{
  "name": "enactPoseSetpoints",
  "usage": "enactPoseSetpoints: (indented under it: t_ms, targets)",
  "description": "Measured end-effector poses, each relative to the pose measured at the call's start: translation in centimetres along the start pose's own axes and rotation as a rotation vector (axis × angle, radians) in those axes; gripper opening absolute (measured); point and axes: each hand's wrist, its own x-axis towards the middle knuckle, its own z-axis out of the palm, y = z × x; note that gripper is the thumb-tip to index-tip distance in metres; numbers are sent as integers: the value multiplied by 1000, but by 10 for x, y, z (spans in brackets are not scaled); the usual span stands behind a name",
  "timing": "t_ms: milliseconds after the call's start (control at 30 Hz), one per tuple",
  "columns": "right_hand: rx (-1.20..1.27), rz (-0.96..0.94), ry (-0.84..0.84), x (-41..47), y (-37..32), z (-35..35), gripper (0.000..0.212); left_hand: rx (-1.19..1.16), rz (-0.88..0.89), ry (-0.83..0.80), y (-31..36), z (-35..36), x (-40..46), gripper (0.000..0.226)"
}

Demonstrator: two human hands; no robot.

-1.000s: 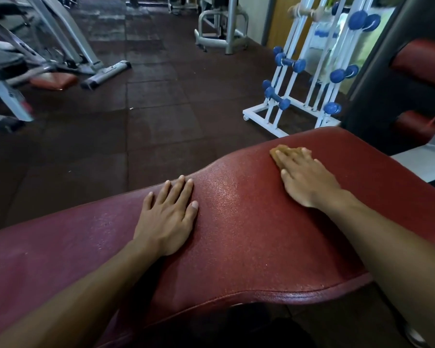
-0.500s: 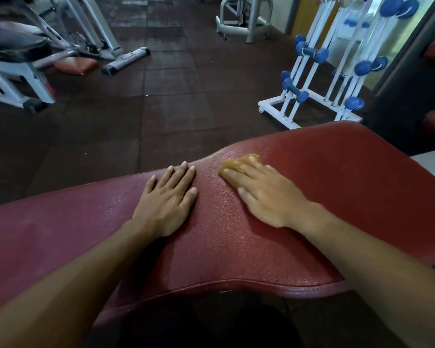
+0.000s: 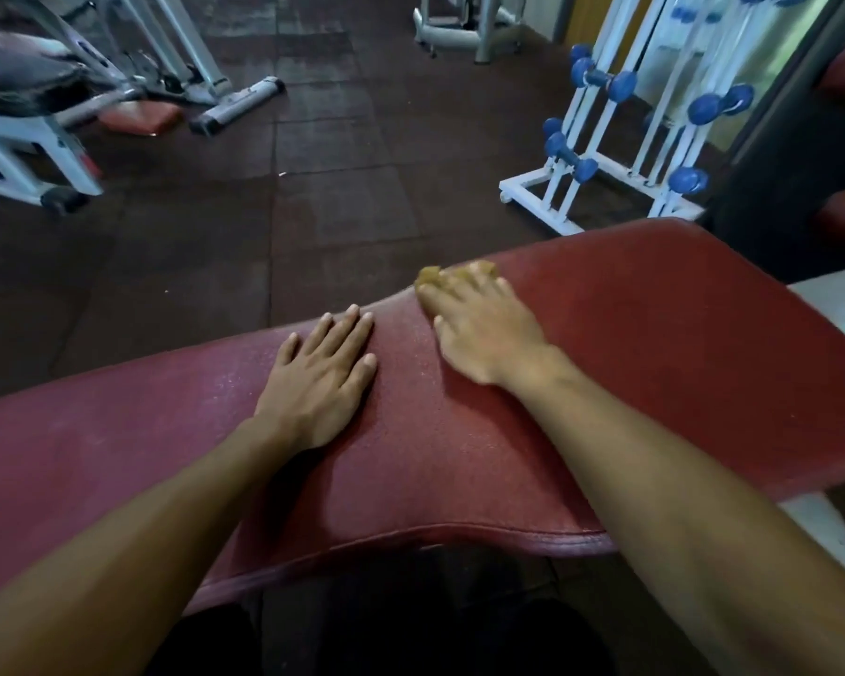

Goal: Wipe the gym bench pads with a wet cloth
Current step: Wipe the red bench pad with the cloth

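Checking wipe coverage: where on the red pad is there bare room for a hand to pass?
Bare stretches of the pad: right of the right hand up to the far right edge, and left of the left hand. It is crowded in the middle, where both hands lie close together, the cloth under the right fingers at the far edge.

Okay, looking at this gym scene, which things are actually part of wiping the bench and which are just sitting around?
Part of the job:
red bench pad
yellow cloth, under the right hand
left hand, resting flat on the pad

Just lying about:
dumbbell rack with blue dumbbells
white exercise machine
small red pad on the floor
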Motion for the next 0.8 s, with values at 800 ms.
enactPoseSetpoints:
  t_ms: [800]
  targets:
    - [28, 123, -89, -178, -35, -22, 59, -17, -9, -27, -2, 3, -2, 59]
